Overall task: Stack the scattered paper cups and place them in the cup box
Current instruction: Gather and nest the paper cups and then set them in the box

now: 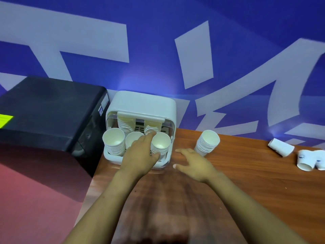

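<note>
A white cup box (140, 103) stands open at the table's back edge, its front tray holding several stacks of white paper cups (113, 143). My left hand (140, 154) reaches into the tray, fingers extended between the middle stack and the right stack (161, 143), thumb against the right stack. My right hand (192, 163) hovers open over the table just right of the box, holding nothing. Another stack of cups (207, 143) stands upright on the table beyond my right hand. Loose cups (281, 147) lie on their sides at the far right, with a pair (306, 160) close by.
A black machine (49, 110) sits immediately left of the cup box. The wooden table (228, 191) runs to the right; a blue wall with white lettering stands behind. A red floor (35, 199) lies below on the left.
</note>
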Motion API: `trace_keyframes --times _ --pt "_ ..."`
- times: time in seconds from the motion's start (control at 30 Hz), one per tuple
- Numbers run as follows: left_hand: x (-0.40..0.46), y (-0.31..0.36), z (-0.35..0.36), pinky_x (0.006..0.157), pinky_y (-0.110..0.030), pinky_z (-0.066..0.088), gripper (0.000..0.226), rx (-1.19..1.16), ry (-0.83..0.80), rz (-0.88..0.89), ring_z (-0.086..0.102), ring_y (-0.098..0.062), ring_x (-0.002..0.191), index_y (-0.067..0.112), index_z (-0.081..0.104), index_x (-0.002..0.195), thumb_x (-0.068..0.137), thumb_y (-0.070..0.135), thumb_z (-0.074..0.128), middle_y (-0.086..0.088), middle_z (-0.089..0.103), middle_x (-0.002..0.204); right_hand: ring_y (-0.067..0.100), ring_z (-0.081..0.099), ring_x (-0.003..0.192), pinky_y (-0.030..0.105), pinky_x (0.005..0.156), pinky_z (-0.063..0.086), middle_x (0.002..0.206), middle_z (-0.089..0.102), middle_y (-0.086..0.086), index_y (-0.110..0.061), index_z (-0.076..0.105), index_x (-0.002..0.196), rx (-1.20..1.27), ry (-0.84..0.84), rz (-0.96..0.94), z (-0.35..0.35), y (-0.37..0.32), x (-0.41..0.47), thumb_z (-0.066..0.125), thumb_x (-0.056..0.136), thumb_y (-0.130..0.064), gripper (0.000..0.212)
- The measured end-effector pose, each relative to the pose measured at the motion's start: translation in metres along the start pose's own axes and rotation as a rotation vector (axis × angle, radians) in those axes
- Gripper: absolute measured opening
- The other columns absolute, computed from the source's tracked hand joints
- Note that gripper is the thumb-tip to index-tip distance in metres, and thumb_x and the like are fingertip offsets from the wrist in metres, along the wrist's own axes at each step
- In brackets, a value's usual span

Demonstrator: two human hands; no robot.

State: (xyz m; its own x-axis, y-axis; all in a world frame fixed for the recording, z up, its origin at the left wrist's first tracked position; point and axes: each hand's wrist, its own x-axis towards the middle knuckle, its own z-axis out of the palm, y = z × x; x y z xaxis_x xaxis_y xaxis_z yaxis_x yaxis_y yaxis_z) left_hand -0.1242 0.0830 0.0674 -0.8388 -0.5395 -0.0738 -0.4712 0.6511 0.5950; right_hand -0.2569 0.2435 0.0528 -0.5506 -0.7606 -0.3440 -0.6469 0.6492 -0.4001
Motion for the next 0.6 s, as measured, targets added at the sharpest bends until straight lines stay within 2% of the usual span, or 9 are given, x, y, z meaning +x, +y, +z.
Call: trace_keyframes --times 0.13,0.37,0.6 --pt "-0.015 0.017 0.017 0.098 -0.035 0.041 0.054 -0.034 -0.046 0.044 0.045 -0.019 0.125 0.027 0.039 0.138 0.087 0.032 0.058 0.001 0.047 0.138 0.011 0.050 0.118 0.030 0.101 0.042 0.133 0.053 -0.004 -0.027 0.047 0.133 0.037 -0.098 0.023 -0.003 0.021 -0.038 0.061 0.086 -0.046 0.053" --pt "-0.047 0.079 0.064 0.103 -0.031 0.038 0.055 -0.058 -0.157 0.125 0.047 -0.016 0.123 0.024 0.043 0.137 0.086 0.032 0.063 0.000 0.048 0.136 0.006 0.049 0.090 0.018 0.084 0.038 0.108 0.053 -0.006 -0.023 0.051 0.130 0.136 -0.068 0.032 -0.019 0.086 -0.107 0.063 0.087 -0.037 0.047" --pt "-0.071 0.182 0.132 0.096 -0.035 0.044 0.046 0.017 -0.070 0.080 0.053 -0.018 0.117 0.025 0.050 0.129 0.085 0.033 0.062 0.002 0.053 0.131 0.009 0.053 0.099 0.022 0.091 0.041 0.118 0.056 -0.002 -0.025 0.050 0.132 0.140 -0.043 0.028 -0.053 0.199 -0.179 0.062 0.088 -0.038 0.047"
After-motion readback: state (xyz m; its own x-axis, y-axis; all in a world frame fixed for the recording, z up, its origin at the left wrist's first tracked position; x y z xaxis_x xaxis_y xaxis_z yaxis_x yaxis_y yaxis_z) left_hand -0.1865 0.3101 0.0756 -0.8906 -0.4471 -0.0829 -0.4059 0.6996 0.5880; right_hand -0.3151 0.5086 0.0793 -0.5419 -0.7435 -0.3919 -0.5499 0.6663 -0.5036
